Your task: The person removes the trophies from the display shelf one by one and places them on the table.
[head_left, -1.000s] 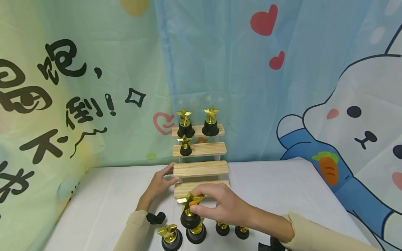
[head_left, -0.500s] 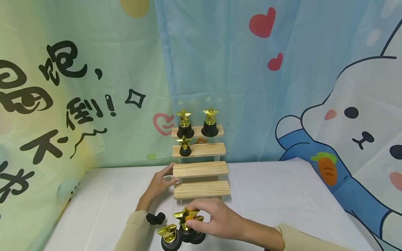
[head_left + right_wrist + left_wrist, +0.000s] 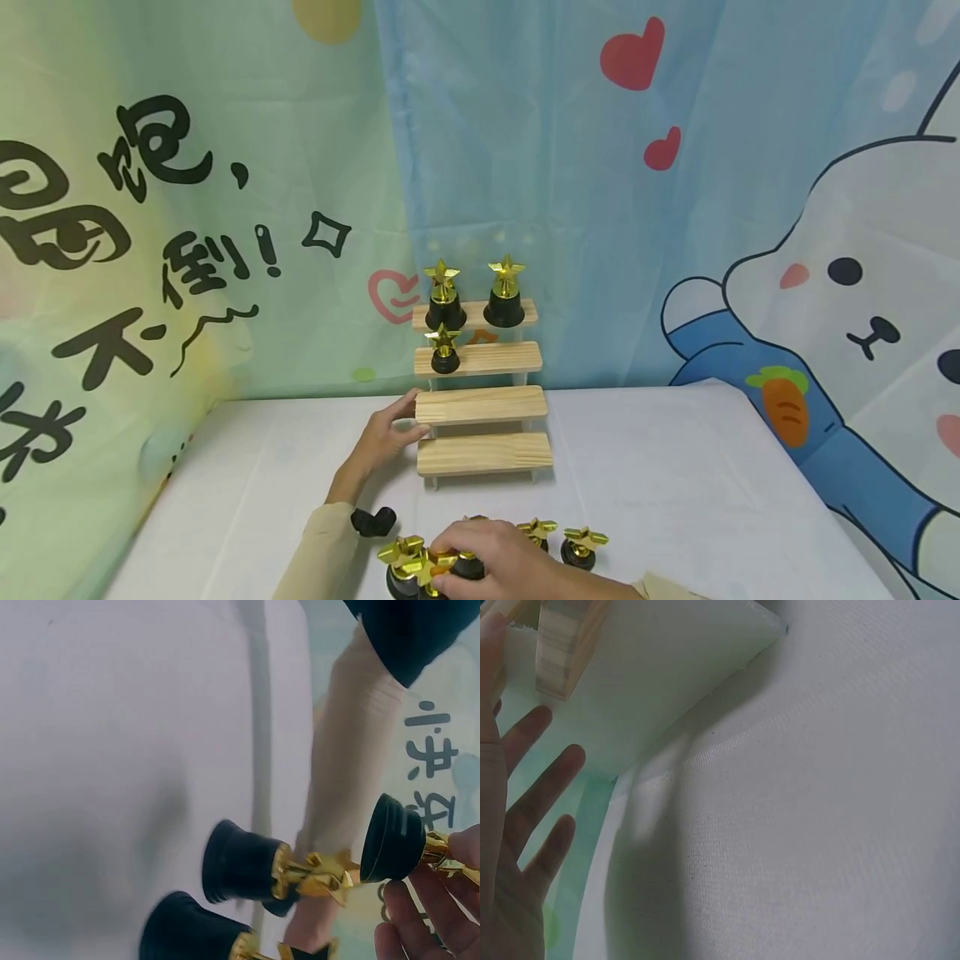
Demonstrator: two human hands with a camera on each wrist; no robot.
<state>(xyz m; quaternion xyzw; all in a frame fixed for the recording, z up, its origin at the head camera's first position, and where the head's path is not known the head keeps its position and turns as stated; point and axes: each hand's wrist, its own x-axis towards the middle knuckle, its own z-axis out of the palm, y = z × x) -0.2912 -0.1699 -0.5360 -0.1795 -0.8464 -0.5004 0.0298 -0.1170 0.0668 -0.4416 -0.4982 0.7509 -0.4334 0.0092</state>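
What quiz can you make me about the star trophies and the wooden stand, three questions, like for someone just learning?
1. Count: How many trophies are on the top shelf of the wooden stand?
2. True or false: The right hand holds a trophy by its gold part.
3. Pick one: In the head view, where is the left hand?
A) Above the top shelf
B) At the left side of the wooden stand
C) At the right side of the wooden stand

Key: 1. Two. 2. True. 3. B.
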